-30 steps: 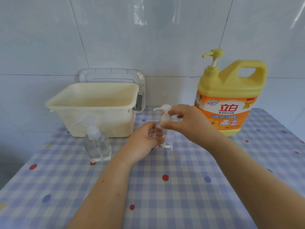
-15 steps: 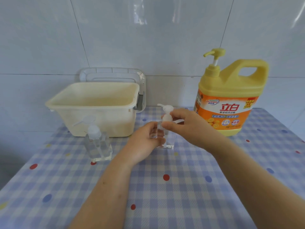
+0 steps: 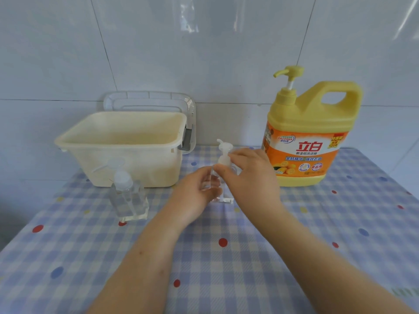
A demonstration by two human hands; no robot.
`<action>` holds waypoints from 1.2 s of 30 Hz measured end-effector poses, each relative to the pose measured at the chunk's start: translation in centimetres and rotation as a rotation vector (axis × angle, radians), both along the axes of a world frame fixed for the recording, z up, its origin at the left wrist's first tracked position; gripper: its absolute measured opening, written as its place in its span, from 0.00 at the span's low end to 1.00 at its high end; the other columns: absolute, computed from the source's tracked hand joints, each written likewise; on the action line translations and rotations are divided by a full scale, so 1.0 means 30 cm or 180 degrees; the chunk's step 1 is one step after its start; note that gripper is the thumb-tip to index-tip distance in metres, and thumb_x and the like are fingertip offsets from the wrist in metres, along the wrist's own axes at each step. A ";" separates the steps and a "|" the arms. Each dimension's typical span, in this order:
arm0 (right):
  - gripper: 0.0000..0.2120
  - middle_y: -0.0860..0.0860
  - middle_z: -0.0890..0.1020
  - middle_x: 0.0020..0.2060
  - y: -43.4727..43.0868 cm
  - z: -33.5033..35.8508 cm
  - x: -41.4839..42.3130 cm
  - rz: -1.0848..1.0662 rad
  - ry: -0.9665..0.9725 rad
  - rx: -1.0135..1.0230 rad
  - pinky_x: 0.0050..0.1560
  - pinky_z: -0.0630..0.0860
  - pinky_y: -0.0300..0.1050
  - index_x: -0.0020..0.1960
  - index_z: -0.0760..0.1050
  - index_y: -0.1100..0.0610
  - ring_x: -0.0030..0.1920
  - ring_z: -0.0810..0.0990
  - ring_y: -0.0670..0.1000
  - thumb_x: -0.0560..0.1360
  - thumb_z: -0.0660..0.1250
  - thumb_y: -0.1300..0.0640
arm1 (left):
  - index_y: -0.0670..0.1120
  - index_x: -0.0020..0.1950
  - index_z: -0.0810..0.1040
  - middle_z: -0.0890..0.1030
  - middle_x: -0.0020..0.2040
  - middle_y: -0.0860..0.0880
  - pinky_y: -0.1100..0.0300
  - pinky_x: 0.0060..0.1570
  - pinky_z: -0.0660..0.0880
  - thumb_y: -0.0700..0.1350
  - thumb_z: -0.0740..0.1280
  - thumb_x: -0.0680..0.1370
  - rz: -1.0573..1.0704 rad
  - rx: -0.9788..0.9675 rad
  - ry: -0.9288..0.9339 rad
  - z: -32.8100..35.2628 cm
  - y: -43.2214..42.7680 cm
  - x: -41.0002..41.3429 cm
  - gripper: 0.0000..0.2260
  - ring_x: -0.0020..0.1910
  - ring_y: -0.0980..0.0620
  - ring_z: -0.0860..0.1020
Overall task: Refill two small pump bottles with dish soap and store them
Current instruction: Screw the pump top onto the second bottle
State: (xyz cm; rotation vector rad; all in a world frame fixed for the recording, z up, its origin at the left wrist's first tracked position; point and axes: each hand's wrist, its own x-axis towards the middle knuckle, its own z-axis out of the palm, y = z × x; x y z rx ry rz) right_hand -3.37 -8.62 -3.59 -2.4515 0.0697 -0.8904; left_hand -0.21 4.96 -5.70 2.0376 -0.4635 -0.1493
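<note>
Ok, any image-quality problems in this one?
Head view: soft even light; glare streaks on the tiled wall; grout lines bow from the wide lens; jug label sharp; the clear pump bottle nearly vanishes against the cream box; lower corners smear.

The left hand (image 3: 192, 197) and right hand (image 3: 252, 177) are bare, and the left forearm (image 3: 145, 259) shows small dark spots

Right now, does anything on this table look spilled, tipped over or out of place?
Nothing stands out. The soap jug, free pump bottle and held pump bottle, gripped by the left hand and right hand, stand upright; the tablecloth shows no spill.
</note>
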 end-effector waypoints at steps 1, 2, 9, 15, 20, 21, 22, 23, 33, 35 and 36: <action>0.11 0.47 0.83 0.47 0.008 -0.003 0.001 -0.0075 -0.0047 -0.0006 0.49 0.73 0.49 0.44 0.83 0.56 0.50 0.73 0.52 0.72 0.71 0.47 | 0.56 0.64 0.74 0.81 0.55 0.59 0.65 0.51 0.74 0.44 0.67 0.77 -0.0007 0.0013 -0.0011 0.000 0.000 0.000 0.16 0.55 0.66 0.77; 0.12 0.47 0.83 0.47 0.015 -0.003 0.002 -0.0132 -0.0068 -0.0006 0.48 0.74 0.49 0.43 0.83 0.56 0.49 0.73 0.52 0.72 0.70 0.47 | 0.56 0.64 0.74 0.81 0.55 0.59 0.66 0.51 0.73 0.45 0.67 0.77 -0.0010 0.0014 -0.0017 -0.001 -0.001 0.001 0.16 0.55 0.66 0.77; 0.11 0.42 0.76 0.44 0.005 0.012 -0.019 0.0108 0.0397 0.0318 0.39 0.68 0.38 0.46 0.79 0.52 0.45 0.73 0.45 0.76 0.66 0.45 | 0.55 0.65 0.75 0.81 0.56 0.59 0.61 0.57 0.73 0.44 0.67 0.77 -0.0001 0.0058 0.0005 0.013 -0.004 -0.018 0.17 0.57 0.64 0.77; 0.11 0.43 0.78 0.43 -0.003 0.033 -0.041 0.0346 0.0709 0.0508 0.38 0.69 0.35 0.49 0.79 0.51 0.43 0.75 0.43 0.76 0.65 0.44 | 0.56 0.63 0.75 0.79 0.55 0.59 0.66 0.53 0.70 0.42 0.68 0.77 0.0156 -0.0054 0.0015 0.027 -0.009 -0.063 0.17 0.57 0.62 0.76; 0.11 0.45 0.80 0.42 0.016 0.060 -0.051 0.0578 0.0933 0.0486 0.44 0.76 0.44 0.46 0.79 0.51 0.44 0.77 0.45 0.76 0.66 0.44 | 0.56 0.60 0.74 0.78 0.54 0.58 0.63 0.54 0.69 0.42 0.67 0.78 0.0344 0.0017 -0.0007 0.035 0.009 -0.100 0.14 0.57 0.58 0.76; 0.10 0.45 0.80 0.43 0.023 0.064 -0.053 0.0617 0.0954 0.0499 0.44 0.76 0.44 0.46 0.79 0.51 0.44 0.77 0.45 0.76 0.66 0.45 | 0.57 0.57 0.73 0.77 0.53 0.58 0.64 0.51 0.70 0.41 0.67 0.78 0.0382 0.0007 -0.0047 0.037 0.015 -0.109 0.13 0.55 0.58 0.76; 0.10 0.45 0.80 0.42 0.037 0.066 -0.056 0.0663 0.0971 0.0496 0.44 0.75 0.44 0.46 0.79 0.51 0.44 0.77 0.45 0.76 0.66 0.45 | 0.58 0.55 0.73 0.77 0.52 0.57 0.66 0.48 0.70 0.41 0.66 0.77 0.0436 0.0013 -0.0115 0.039 0.029 -0.121 0.13 0.54 0.58 0.76; 0.10 0.45 0.80 0.42 0.046 0.069 -0.059 0.0706 0.0984 0.0506 0.43 0.75 0.43 0.45 0.79 0.52 0.44 0.77 0.45 0.76 0.66 0.45 | 0.58 0.54 0.73 0.77 0.51 0.56 0.68 0.45 0.69 0.40 0.66 0.77 0.0478 0.0033 -0.0189 0.040 0.037 -0.130 0.13 0.52 0.58 0.76; 0.10 0.40 0.80 0.43 0.147 0.066 -0.091 0.1227 0.1182 0.0752 0.44 0.72 0.33 0.47 0.79 0.49 0.45 0.77 0.38 0.78 0.63 0.44 | 0.53 0.64 0.76 0.80 0.56 0.54 0.60 0.55 0.72 0.41 0.65 0.78 0.0684 0.0180 -0.0254 0.045 0.160 -0.195 0.16 0.57 0.56 0.77; 0.09 0.38 0.79 0.42 0.155 0.063 -0.093 0.1248 0.1216 0.0679 0.42 0.71 0.33 0.48 0.77 0.48 0.45 0.76 0.38 0.78 0.63 0.43 | 0.54 0.64 0.75 0.80 0.57 0.55 0.60 0.57 0.72 0.41 0.65 0.78 0.0676 0.0130 -0.0242 0.038 0.175 -0.200 0.16 0.59 0.57 0.77; 0.07 0.37 0.78 0.42 0.157 0.062 -0.095 0.1247 0.1246 0.0658 0.42 0.69 0.31 0.48 0.75 0.46 0.45 0.76 0.37 0.77 0.63 0.43 | 0.55 0.65 0.75 0.80 0.59 0.55 0.61 0.57 0.72 0.41 0.65 0.78 0.0694 0.0140 -0.0254 0.036 0.183 -0.203 0.16 0.60 0.57 0.77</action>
